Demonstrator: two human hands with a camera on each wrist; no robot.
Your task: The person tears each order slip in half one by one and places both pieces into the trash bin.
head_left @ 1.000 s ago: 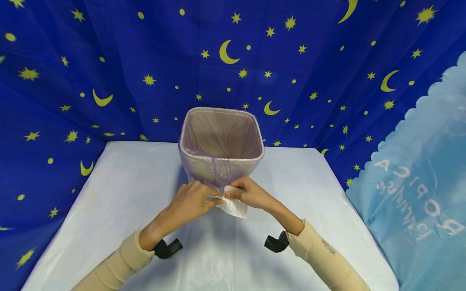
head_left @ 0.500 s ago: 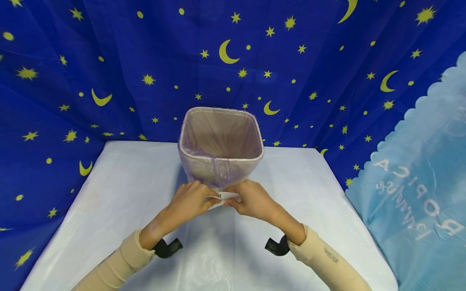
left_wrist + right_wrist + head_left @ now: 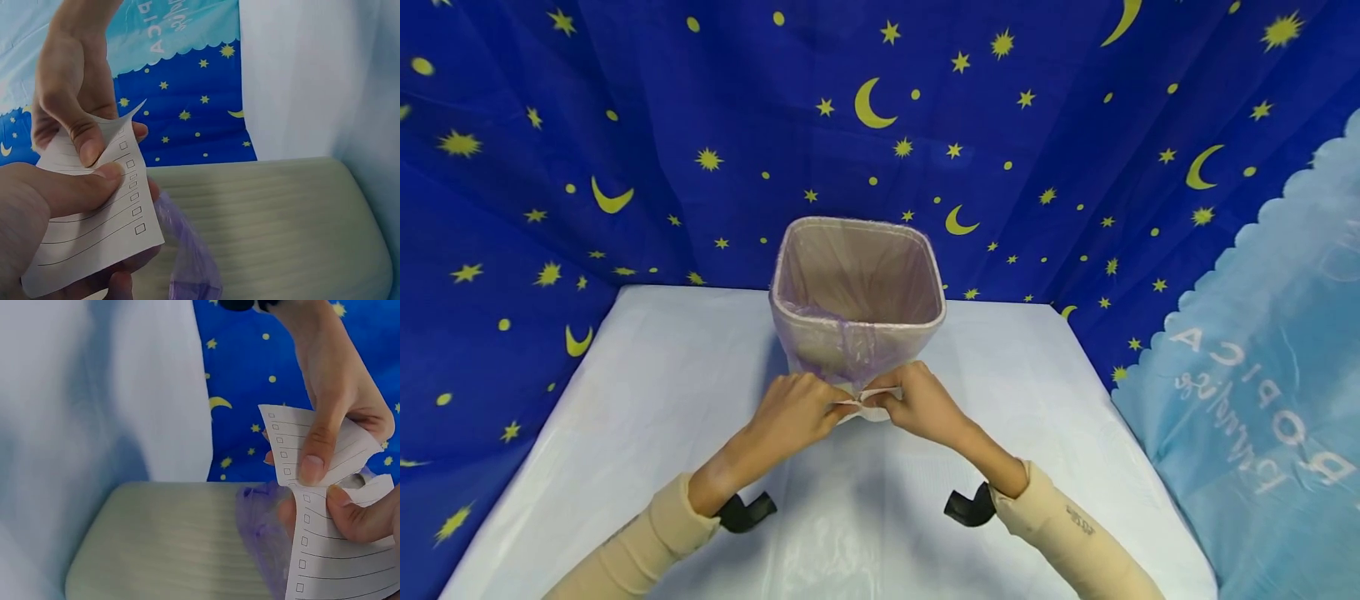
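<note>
A white lined sheet of paper (image 3: 340,569) with small checkbox squares along one edge is between both hands. My left hand (image 3: 793,412) pinches one part between thumb and fingers; my right hand (image 3: 921,404) pinches the other, the thumbs close together. In the right wrist view a tear runs in from one side between the thumbs, and the two parts stay joined near the checkbox edge. Right behind the hands stands a pale waste bin (image 3: 857,322), lined with a thin purple plastic bag (image 3: 857,346) folded over its rim. Fingers behind the paper are partly hidden.
The bin stands upright on a table with a white cover (image 3: 677,358). A blue curtain (image 3: 700,100) with yellow moons and stars hangs behind and to the left. A light blue cloth (image 3: 1262,375) hangs on the right. Black wrist mounts (image 3: 747,511) sit below the sleeves.
My right hand has turned over beside the left, bringing its thumb close to the left thumb. The sheet, which hung down flat below the right hand, is now bunched between both hands.
</note>
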